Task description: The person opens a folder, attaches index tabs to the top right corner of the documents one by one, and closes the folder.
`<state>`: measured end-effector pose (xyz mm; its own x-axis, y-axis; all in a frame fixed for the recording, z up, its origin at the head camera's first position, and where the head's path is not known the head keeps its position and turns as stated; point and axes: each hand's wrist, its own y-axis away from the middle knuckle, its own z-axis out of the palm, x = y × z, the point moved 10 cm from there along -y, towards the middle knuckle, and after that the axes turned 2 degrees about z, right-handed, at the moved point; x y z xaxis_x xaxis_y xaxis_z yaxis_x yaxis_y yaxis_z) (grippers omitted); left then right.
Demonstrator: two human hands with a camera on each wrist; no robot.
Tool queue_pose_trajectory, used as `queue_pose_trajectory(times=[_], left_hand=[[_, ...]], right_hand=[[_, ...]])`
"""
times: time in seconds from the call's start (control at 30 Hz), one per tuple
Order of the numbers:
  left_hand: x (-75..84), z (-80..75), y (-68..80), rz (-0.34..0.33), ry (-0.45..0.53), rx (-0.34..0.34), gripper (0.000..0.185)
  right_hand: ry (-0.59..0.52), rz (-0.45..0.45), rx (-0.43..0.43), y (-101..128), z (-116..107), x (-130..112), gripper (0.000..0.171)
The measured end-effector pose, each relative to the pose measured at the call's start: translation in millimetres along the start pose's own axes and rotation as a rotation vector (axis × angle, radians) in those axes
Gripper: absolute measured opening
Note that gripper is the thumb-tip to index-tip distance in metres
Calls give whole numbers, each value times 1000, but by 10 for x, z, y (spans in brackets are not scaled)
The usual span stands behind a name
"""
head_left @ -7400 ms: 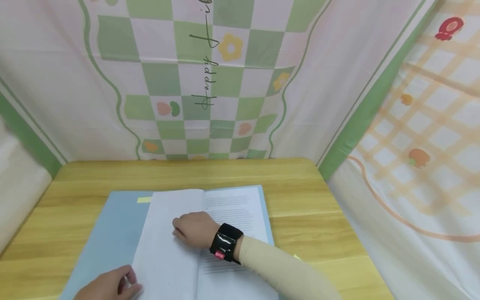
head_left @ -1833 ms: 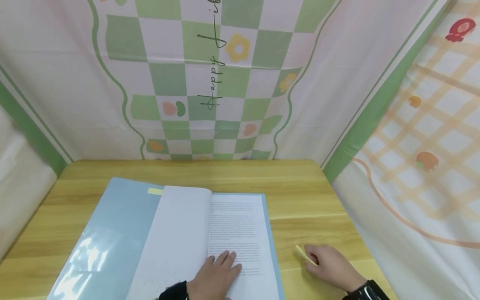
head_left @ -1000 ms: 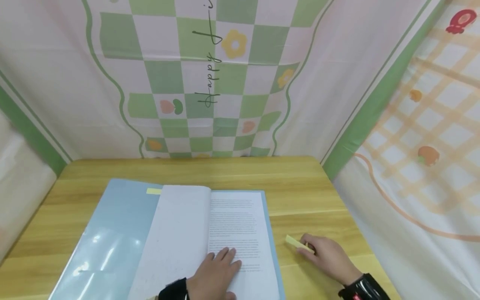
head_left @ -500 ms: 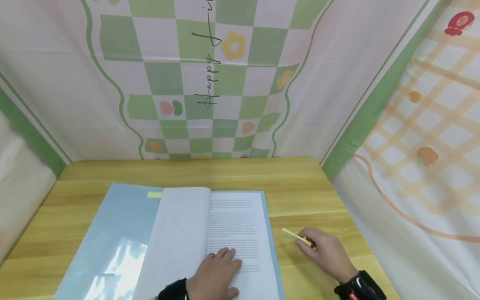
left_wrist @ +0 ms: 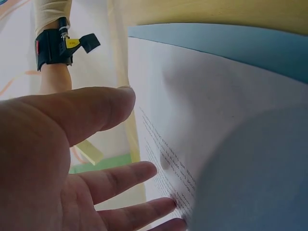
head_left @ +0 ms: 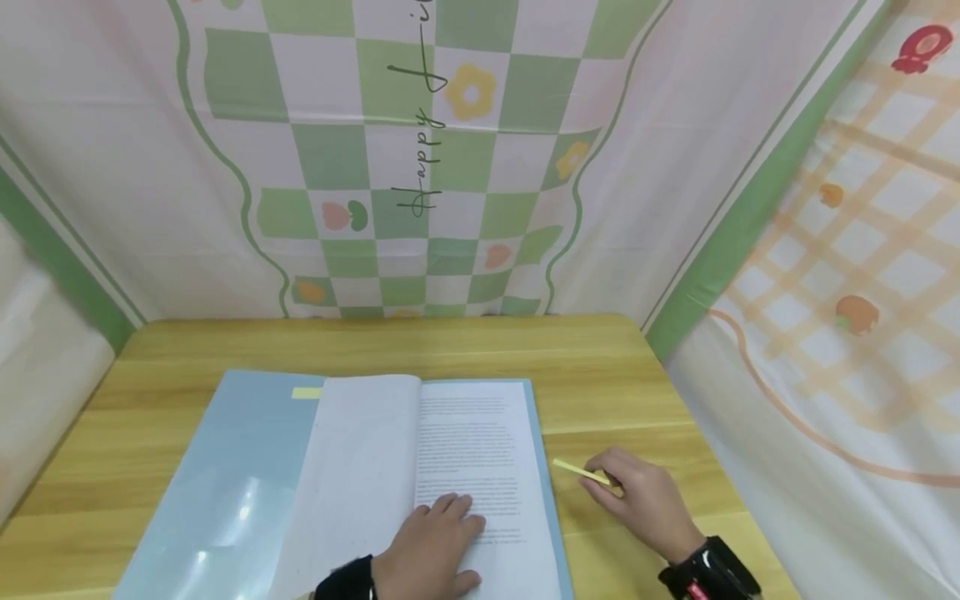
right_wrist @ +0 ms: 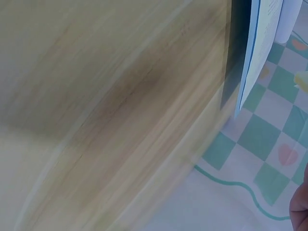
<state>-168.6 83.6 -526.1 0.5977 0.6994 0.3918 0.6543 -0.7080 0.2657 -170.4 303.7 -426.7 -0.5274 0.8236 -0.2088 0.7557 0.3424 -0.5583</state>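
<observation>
A blue-covered book [head_left: 360, 467] lies spread on the table, with a blank left page and printed text on the right page [head_left: 471, 433]. My left hand [head_left: 427, 546] rests on the lower part of the right page, fingers extended; the left wrist view shows the thumb and fingers spread over the paper. To the right of the book, my right hand [head_left: 641, 504] pinches a yellow sticky note strip [head_left: 577, 472], whose free end points at the book's right edge. One yellow sticky tab [head_left: 306, 392] projects from the left page's upper outer edge, over the blue cover.
The wooden table [head_left: 600, 367] extends behind and to both sides of the book. A green-and-white checked cloth [head_left: 397, 167] hangs behind it, and an orange-checked cloth [head_left: 885, 250] hangs on the right.
Earlier, my right hand was on the left page and my left at its outer edge. Now my left is on the right page; my right, holding the sticky note strip, has moved leftward toward the book.
</observation>
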Motion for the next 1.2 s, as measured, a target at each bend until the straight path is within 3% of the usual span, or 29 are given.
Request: queue_pose_trajectory(times=[0.27, 0.7, 0.97, 1.2], left_hand=[[34, -62, 35, 9, 3, 25, 58], [97, -163, 116, -17, 55, 37, 59], [178, -296, 178, 6, 41, 90, 57], [185, -330, 215, -2, 56, 91, 58]], right_hand=[[-67, 57, -2, -18, 27, 12, 30], [-259, 230, -19, -50, 78, 71, 40], [-365, 288, -42, -54, 119, 54, 33], [-413, 364, -80, -49, 185, 81, 31]])
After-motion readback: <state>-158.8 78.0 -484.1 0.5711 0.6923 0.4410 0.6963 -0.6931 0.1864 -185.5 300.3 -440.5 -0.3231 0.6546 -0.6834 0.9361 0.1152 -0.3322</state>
